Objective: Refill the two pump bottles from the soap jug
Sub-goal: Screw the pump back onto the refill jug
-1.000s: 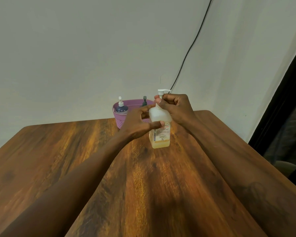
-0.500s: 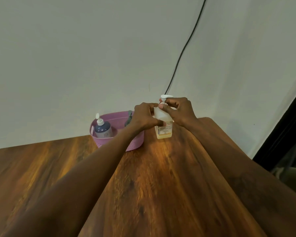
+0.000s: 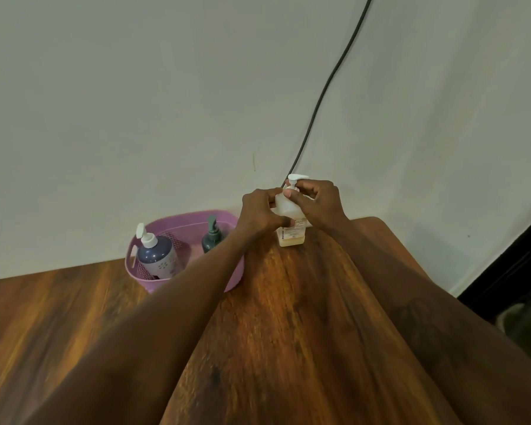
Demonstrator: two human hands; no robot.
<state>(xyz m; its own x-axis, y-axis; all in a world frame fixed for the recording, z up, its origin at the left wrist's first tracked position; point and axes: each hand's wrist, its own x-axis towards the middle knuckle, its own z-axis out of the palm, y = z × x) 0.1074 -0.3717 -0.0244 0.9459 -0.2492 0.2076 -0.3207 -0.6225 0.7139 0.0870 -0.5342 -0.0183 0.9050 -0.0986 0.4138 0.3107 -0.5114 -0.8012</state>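
Note:
A clear pump bottle (image 3: 290,234) with a little yellow soap at its bottom and a white pump head stands upright near the far right of the wooden table (image 3: 288,348). My left hand (image 3: 259,211) grips its body from the left. My right hand (image 3: 318,204) pinches the collar under the pump head. In a pink basket (image 3: 141,279) to the left stand a dark blue pump bottle (image 3: 157,256) with a white pump and a small dark green pump bottle (image 3: 212,236). No soap jug is in view.
The table's far edge meets a white wall, down which a black cable (image 3: 325,87) runs behind the bottle. The table's right edge drops off beside a dark doorway (image 3: 521,271).
The view has swung so that the bottle and the basket appear farther away and the basket shows more to the left. Both hands keep their hold on the clear bottle.

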